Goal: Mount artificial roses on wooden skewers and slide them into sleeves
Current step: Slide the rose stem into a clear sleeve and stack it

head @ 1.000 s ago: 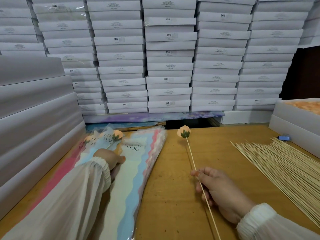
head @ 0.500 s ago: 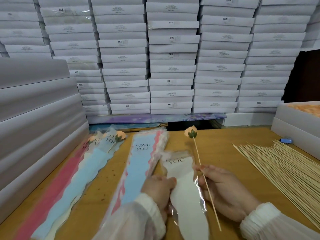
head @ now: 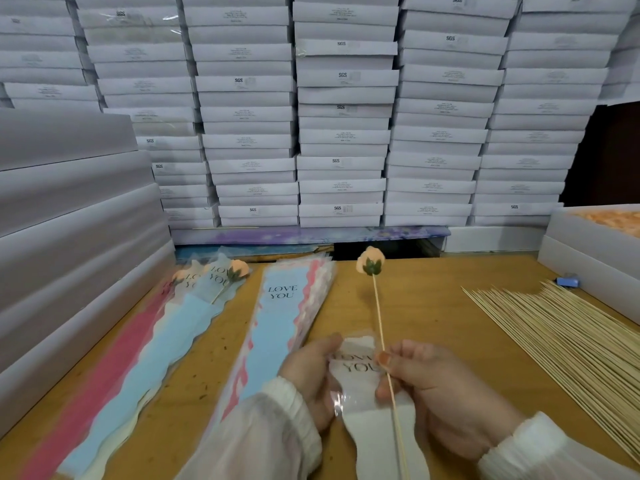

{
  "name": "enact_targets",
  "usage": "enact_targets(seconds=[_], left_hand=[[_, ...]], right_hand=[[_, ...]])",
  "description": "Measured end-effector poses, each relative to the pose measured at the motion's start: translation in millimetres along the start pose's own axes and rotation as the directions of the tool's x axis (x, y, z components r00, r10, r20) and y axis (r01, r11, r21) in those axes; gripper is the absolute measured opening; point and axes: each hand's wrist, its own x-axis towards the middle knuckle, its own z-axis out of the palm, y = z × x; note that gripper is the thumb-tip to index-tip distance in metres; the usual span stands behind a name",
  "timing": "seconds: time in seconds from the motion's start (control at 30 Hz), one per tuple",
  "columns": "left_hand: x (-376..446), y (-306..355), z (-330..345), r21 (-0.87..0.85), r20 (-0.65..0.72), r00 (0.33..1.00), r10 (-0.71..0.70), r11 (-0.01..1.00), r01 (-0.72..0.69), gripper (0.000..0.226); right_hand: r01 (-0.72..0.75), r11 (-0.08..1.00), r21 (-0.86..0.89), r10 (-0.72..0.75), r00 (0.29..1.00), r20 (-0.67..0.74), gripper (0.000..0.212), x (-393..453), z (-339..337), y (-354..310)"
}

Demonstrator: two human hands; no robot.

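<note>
My right hand [head: 440, 389] pinches a wooden skewer [head: 379, 320] that carries a peach rose bud [head: 370, 261] at its far tip, pointing away from me. My left hand [head: 311, 372] grips the left edge of a white "LOVE YOU" sleeve [head: 374, 420] lying under the skewer between both hands. A stack of unused sleeves [head: 280, 320], blue one on top, lies to the left. Further left lie finished sleeves with roses inside [head: 221, 278].
Loose skewers [head: 561, 344] fan across the wooden table [head: 426, 299] on the right. A white box of peach roses [head: 609, 220] stands at the far right, a small blue object [head: 568, 281] before it. White boxes [head: 343, 133] are stacked behind and at left [head: 69, 237].
My left hand left the sleeve pile at the left and brought one white sleeve to the middle. It now lies under the skewer, nearer my right hand, which kept hold of the skewer.
</note>
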Motion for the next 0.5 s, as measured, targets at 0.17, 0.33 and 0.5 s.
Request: enact_targets(seconds=[0.17, 0.33, 0.5], left_hand=[[13, 5, -6, 0.012, -0.160, 0.986, 0.054, 0.999, -0.053, 0.032], [15, 2, -10, 0.125, -0.207, 0.968, 0.141, 0.985, -0.117, 0.013], [15, -8, -8, 0.233, -0.164, 0.960, 0.226, 0.955, -0.186, 0.018]], right_hand=[[-0.082, 0.992, -0.098, 0.094, 0.988, 0.123, 0.008, -6, 7, 5], [-0.131, 0.981, -0.143, 0.158, 0.969, 0.190, 0.010, -9, 4, 4], [-0.002, 0.996, -0.084, 0.003, 1.000, 0.012, 0.015, 0, -5, 0]])
